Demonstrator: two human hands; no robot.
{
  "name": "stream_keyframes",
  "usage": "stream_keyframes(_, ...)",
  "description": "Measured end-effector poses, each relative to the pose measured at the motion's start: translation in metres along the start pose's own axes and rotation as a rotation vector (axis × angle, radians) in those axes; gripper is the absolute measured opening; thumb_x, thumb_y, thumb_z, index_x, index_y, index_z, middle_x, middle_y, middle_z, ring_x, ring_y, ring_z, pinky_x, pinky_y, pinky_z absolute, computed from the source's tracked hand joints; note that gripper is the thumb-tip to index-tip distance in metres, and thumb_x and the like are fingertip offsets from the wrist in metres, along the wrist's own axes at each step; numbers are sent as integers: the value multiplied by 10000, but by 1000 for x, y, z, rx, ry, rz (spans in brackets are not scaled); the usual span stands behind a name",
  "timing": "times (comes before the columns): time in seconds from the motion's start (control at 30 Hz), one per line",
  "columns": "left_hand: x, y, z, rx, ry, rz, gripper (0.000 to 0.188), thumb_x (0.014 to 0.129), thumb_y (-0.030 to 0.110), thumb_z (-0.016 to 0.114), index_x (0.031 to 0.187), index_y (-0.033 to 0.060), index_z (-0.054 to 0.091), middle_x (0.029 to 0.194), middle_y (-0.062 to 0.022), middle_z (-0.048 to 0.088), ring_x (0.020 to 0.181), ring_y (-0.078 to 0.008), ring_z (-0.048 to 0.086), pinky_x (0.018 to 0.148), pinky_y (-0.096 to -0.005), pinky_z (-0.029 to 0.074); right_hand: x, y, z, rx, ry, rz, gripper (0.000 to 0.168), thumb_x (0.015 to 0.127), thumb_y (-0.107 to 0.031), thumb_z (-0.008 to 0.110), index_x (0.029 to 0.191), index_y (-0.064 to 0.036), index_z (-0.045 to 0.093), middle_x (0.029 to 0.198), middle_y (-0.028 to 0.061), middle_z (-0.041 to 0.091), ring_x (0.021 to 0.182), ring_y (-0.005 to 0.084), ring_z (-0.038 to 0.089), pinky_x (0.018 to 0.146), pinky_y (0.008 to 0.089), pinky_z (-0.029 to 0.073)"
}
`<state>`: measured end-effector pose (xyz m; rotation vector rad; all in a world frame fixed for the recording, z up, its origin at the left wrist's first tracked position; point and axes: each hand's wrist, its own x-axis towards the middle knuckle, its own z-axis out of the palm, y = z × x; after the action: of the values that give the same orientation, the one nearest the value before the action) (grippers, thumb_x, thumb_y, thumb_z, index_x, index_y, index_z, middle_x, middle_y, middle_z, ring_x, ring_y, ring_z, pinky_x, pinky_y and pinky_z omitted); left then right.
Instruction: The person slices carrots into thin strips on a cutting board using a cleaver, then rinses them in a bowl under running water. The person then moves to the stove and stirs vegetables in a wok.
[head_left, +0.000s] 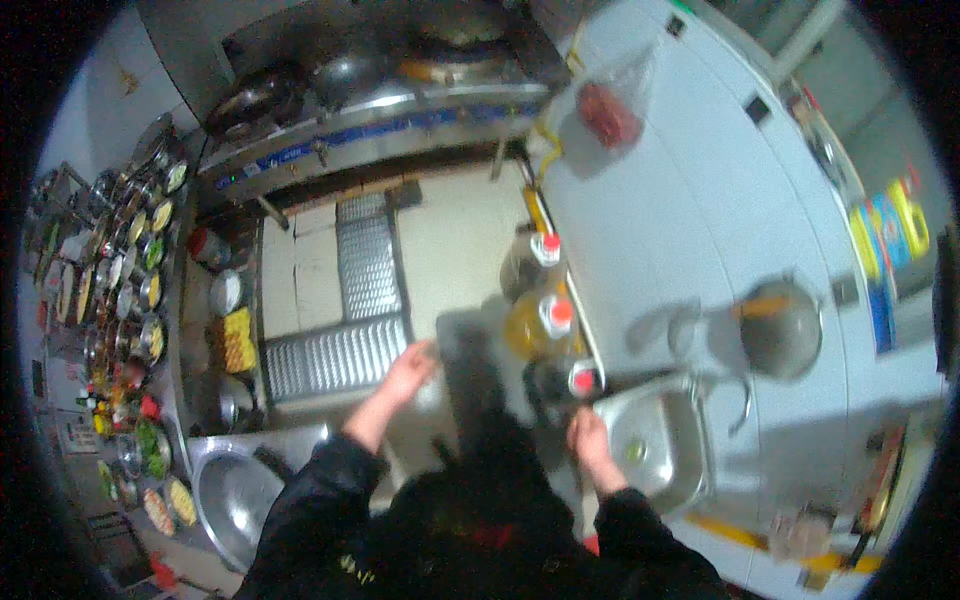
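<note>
My left hand (413, 369) hangs over the tiled floor near a metal floor grate (371, 259); nothing shows in it, and its fingers look loosely curled. My right hand (586, 433) is beside the small steel sink (651, 442), just below a dark bottle with a red cap (583, 379). Whether its fingers touch anything is blurred. Beyond that bottle stand a large bottle of yellow oil (532, 326) and another big bottle with a red cap (546, 249), in a row along the wall.
A steel stove (375, 129) with woks runs along the far side. At the left, a counter holds many bowls of food (154, 292), with an egg tray (238, 341) on a shelf below. A large metal basin (238, 506) is at lower left. Tiled wall rises at right.
</note>
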<state>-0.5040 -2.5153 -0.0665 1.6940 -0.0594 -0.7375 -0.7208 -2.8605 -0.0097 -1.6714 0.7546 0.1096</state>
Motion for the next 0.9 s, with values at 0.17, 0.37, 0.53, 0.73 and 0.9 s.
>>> stream_keyframes(0.17,50,-35,-104,74,259,-165,480,906,297,606,1336,98,533,947,-107,690,808,-203,650,727,-352,532,157,-30,9,111,-171,-131,196,989,-42,416,1091,-34,583,657,44,568,590,139,541,585,276,469)
stream_keyframes(0.37,31,-82,-255,-492,581,-104,393,881,97,611,1261,76,515,862,-119,643,743,-236,641,606,-365,544,426,-139,192,-300,-462,-358,321,957,-130,542,1275,-93,552,1168,77,625,1003,222,609,885,368,502)
stream_keyframes(0.53,85,-40,-299,-456,753,-254,459,895,96,596,1340,82,483,925,-96,633,799,-207,626,624,-332,536,589,-257,302,46,-578,-212,338,975,-150,485,1307,-102,523,1134,68,616,938,208,615,825,407,501)
stream_keyframes(0.73,288,94,-386,-613,836,-82,560,967,248,592,1458,90,373,1081,-83,589,895,-152,571,795,-290,504,694,-405,389,-36,-527,-119,369,927,-29,524,1295,-59,522,1133,115,609,830,203,632,678,324,529)
stream_keyframes(0.9,455,210,-477,-713,847,11,628,941,384,615,1456,113,380,1092,-91,591,868,-169,586,720,-290,492,714,-460,469,13,-748,44,344,977,-181,578,1295,-62,521,1153,94,612,844,209,634,670,329,540)
